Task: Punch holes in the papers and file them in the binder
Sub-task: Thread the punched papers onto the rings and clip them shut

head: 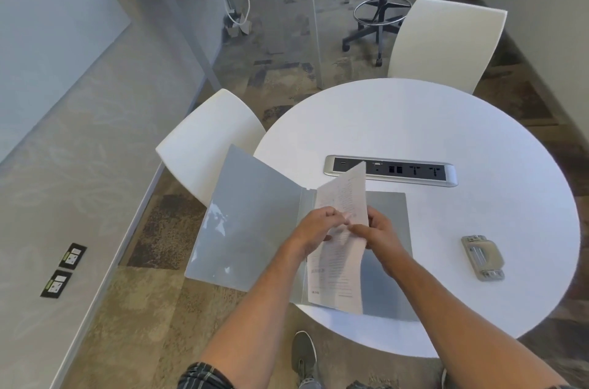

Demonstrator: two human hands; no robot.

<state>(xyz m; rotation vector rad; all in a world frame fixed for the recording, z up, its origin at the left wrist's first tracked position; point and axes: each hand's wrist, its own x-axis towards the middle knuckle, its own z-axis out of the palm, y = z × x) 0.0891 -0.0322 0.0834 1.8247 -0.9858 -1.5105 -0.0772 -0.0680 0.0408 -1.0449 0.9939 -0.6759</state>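
A grey binder [251,223] lies open on the left part of the round white table [446,121], its front cover hanging out past the table's edge. A printed white paper [342,270] stands bowed up along the binder's spine. My left hand [314,231] and my right hand [379,232] meet at the paper's middle. Both pinch the sheet near its spine edge. What the fingertips touch there is hidden. A grey hole punch [483,258] sits on the table to the right, apart from both hands.
A silver power and socket strip [390,170] is set into the table behind the binder. Two white chairs [210,140] [446,41] stand at the table's left and far side. My shoe [302,353] shows below the table edge.
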